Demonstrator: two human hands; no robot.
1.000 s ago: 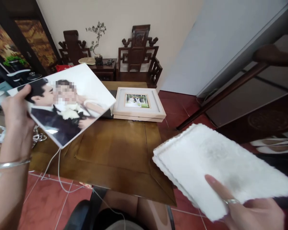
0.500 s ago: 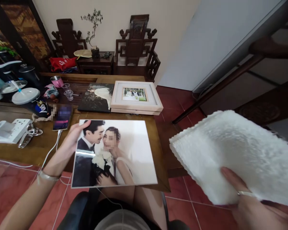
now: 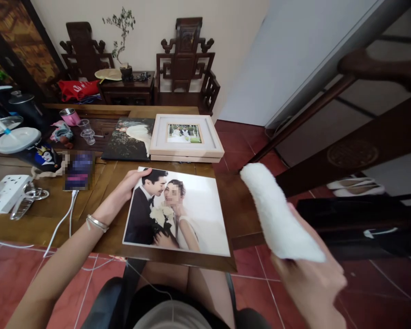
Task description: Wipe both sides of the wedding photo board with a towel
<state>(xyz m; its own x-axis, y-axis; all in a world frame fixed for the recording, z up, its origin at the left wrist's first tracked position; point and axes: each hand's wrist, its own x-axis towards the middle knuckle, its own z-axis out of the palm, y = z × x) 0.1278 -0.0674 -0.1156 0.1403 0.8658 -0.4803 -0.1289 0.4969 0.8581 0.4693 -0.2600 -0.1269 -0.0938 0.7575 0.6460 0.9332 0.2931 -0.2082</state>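
Note:
A large wedding photo print (image 3: 188,214) lies flat on the wooden table (image 3: 236,208) in front of me. My left hand (image 3: 132,183) grips its upper left corner, thumb on top. My right hand (image 3: 311,281) is off the table's right edge, closed on a folded white fluffy cloth (image 3: 277,214) that stands up edge-on above the floor.
Behind the print sit a white framed photo (image 3: 187,139) and a dark photo print (image 3: 130,139). To the left are a phone (image 3: 78,171) on a cable, a white power strip (image 3: 3,194), cups and a kettle. Carved wooden chairs (image 3: 187,68) stand against the far wall.
My left hand brought the print down from the air and laid it flat on the table. My right hand turned the cloth from flat to edge-on and moved it toward the table.

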